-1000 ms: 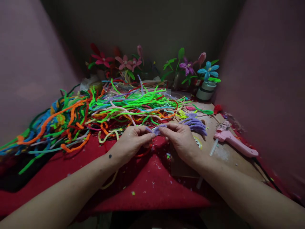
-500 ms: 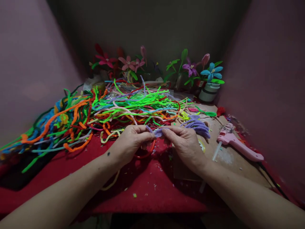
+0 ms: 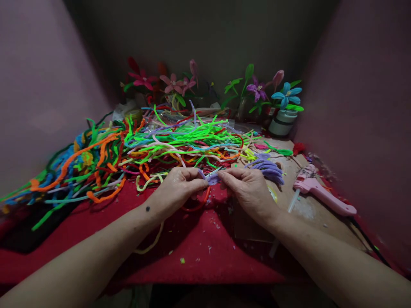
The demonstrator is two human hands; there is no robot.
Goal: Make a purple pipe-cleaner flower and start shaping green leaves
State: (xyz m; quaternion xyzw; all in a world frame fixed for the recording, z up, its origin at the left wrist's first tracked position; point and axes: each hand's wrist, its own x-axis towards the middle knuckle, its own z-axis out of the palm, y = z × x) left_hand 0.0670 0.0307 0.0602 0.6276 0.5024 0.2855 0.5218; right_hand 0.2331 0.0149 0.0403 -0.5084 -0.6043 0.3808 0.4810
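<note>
My left hand [image 3: 180, 188] and my right hand [image 3: 248, 190] meet over the red cloth [image 3: 199, 252], fingers pinched together on a short lilac pipe cleaner [image 3: 212, 177] held between them. Just right of my right hand lies a small heap of bent lilac pipe-cleaner pieces [image 3: 268, 168] on a brown board [image 3: 314, 214]. A large tangle of pipe cleaners in green, orange, blue and other colours [image 3: 141, 149] spreads behind and left of my hands.
A pink glue gun [image 3: 321, 194] lies on the board at the right, its cord running toward the near right. Pipe-cleaner flowers [image 3: 173, 83] and a blue flower in a white pot [image 3: 284, 115] stand along the back wall. Walls close in on both sides.
Both hands have stayed together on the lilac pipe cleaner, with small finger movements; the view has shifted slightly.
</note>
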